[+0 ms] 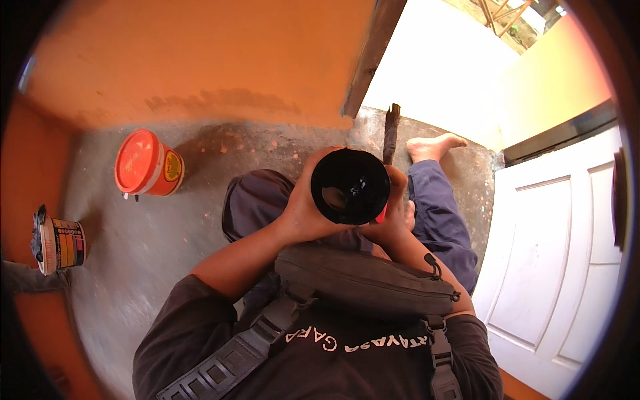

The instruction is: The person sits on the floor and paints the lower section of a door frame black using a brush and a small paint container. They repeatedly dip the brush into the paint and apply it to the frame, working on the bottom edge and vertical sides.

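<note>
In front of my lap, my left hand (305, 208) is wrapped round the side of a round black cup (351, 187). Its wide mouth faces up, and light glints on the glossy dark inside; whether it holds liquid I cannot tell. Close against the cup's right side, my right hand (393, 217) is closed round what looks like a paintbrush (391, 137). The brush's dark, ragged end points away from me, and a bit of red shows by my thumb. The cup hides part of my right fingers.
A lidded orange-red bucket (148, 163) stands on the grey floor (140, 267) to the left. Nearer the left wall is a white tub (61, 243) with a dark label. An orange wall (220, 53) rises ahead; a white panelled door (540, 253) is at the right. My legs are spread on the floor.
</note>
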Demonstrator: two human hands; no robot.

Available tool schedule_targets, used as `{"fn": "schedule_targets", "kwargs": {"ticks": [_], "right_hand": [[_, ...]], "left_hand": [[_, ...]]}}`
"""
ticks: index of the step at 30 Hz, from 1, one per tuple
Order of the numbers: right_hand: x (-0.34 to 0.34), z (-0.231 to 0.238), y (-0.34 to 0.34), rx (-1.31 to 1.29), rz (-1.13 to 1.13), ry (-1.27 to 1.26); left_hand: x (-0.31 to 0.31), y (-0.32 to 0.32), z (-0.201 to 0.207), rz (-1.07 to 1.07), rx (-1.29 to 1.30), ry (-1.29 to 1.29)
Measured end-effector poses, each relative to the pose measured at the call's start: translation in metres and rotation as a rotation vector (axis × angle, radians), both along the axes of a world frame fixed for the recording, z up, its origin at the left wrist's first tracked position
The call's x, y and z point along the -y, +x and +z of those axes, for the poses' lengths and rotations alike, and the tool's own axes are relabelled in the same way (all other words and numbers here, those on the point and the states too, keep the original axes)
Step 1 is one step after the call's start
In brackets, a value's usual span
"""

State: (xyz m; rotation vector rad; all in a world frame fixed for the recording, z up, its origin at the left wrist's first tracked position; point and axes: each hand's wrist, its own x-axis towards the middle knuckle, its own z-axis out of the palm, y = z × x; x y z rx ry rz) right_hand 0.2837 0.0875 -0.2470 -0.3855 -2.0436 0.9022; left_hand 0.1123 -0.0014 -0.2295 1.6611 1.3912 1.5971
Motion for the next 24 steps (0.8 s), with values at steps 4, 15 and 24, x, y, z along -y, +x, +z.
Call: {"fn": "schedule_targets", "kwargs": {"ticks": [4, 15, 24], "right_hand": [[-0.017, -0.003, 0.010, 0.065, 0.046, -0.031], [-0.058, 0.044, 0.085, -0.261, -0.059, -0.477], [-0.074, 0.200, 0.076, -0.166, 0.348, -0.236]], "left_hand": [[-0.004, -0.002, -0.026, 0.024, 0.042, -0.061], [-0.029, -0.038, -0.057, -0.042, 0.226, 0.194], [-0.040, -0.042, -0.034, -0.063, 0.126, 0.110]]}}
